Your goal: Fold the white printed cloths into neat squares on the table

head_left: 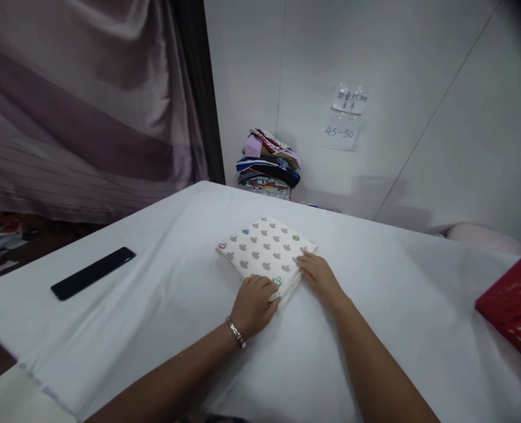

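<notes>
A square folded cloth point(266, 247) lies on the white-covered table point(167, 329). It is white with grey apple shapes and a few red, blue and green outlined ones. My left hand point(255, 302), with a silver bracelet at its wrist, closes on the cloth's near corner, fingers on top and thumb at the layered front edge. On the right side of the cloth rest the outstretched fingers of my right hand point(320, 279). The cloth's underside is hidden.
A black phone-like slab point(93, 273) lies at left. Beyond the far edge rises a pile of folded fabrics point(269, 164) against the wall. A red object point(513, 302) sits at the right edge. A draped curtain point(79, 100) hangs at left.
</notes>
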`<state>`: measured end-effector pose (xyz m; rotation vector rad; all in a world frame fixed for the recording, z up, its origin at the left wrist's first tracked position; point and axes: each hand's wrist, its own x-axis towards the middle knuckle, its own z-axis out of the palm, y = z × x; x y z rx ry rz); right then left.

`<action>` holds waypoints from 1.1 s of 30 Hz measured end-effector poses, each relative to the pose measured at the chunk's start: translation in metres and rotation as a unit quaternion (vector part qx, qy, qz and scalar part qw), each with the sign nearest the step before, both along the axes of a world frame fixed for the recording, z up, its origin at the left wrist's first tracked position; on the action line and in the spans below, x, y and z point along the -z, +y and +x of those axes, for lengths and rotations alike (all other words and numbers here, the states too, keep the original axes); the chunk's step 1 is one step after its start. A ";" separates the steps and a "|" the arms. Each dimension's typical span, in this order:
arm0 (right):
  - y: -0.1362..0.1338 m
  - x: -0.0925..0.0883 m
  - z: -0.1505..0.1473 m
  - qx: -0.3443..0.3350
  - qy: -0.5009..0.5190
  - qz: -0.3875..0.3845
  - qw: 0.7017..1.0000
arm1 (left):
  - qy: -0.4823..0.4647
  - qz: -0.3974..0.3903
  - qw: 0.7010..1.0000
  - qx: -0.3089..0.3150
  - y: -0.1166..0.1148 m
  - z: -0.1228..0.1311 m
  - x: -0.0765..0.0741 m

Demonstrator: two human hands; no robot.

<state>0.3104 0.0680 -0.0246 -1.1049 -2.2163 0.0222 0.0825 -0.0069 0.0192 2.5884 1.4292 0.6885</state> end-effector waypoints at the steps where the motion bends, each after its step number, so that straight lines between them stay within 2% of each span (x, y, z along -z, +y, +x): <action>1: 0.000 0.000 0.001 -0.003 -0.002 -0.004 1.000 | 0.008 0.003 1.000 -0.004 0.000 0.001 0.000; 7: -0.003 -0.005 0.003 -0.010 -0.008 -0.021 1.000 | 0.039 0.007 0.999 -0.018 0.008 0.002 0.001; 14: -0.001 -0.003 -0.001 -0.009 -0.011 -0.014 1.000 | -0.044 -0.002 0.998 -0.045 0.012 0.006 -0.005; 17: -0.001 -0.003 -0.004 0.009 -0.010 -0.001 1.000 | -0.042 0.007 0.999 -0.025 0.009 0.008 -0.004; 22: -0.004 -0.010 -0.003 0.028 0.002 0.037 0.999 | 0.013 0.026 0.999 0.015 0.004 0.009 0.004; 27: -0.003 -0.006 0.003 0.017 -0.018 -0.004 1.000 | 0.062 0.024 0.998 0.020 0.004 0.008 0.004; 33: -0.002 -0.004 0.002 0.010 0.000 -0.024 1.000 | 0.039 0.001 0.999 0.037 -0.001 0.004 0.001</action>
